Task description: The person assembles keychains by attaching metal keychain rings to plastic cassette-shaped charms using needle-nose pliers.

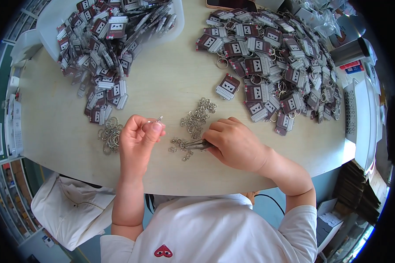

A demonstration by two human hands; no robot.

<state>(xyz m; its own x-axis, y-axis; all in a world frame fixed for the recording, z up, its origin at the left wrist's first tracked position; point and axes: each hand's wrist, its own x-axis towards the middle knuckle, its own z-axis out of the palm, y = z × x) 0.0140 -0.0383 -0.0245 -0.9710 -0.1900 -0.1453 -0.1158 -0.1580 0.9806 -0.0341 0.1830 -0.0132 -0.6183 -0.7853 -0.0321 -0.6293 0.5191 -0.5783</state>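
Between thumb and fingers, my left hand pinches a metal key ring with a short bit of chain at its upper end. My right hand grips a pair of pliers, whose jaws point left into a few loose chain pieces. Whether the jaws hold a piece is too small to tell. Farther back from the pliers lies a pile of small chain links. Beside my left wrist is a heap of split rings.
A white bin at the back left spills dark flat charms onto the table. At the back right lies a big heap of charms with rings, near a phone and a dark cylinder. A white bag hangs at lower left.
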